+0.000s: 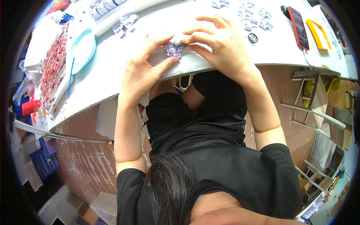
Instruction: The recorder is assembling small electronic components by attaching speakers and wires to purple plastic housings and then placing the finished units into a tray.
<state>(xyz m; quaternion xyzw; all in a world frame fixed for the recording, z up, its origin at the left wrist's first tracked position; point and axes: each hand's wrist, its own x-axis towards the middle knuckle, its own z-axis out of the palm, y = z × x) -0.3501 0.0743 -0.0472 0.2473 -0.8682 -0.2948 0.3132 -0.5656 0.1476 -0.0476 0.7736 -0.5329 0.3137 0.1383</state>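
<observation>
Near the front edge of the white table, my left hand (139, 69) pinches a small pale lavender plastic housing (173, 51) between thumb and fingers. My right hand (223, 48) grips a small grey cylindrical piece (181, 44), its thumb and index finger at the right end. The cylinder meets the upper right side of the housing; whether it is seated inside, I cannot tell. More pale housings (126, 24) lie beyond my left hand. Several others (248, 15) are spread beyond my right hand, with a small round black-rimmed item (252, 38) nearby.
A light blue dish (84, 50) sits at the left, beside a heap of red-wired parts (54, 63) and a thin blue stick (70, 80). On the right lie a red-cased phone (299, 28) with a white cable and a yellow frame (318, 34). Metal racks (318, 108) stand below.
</observation>
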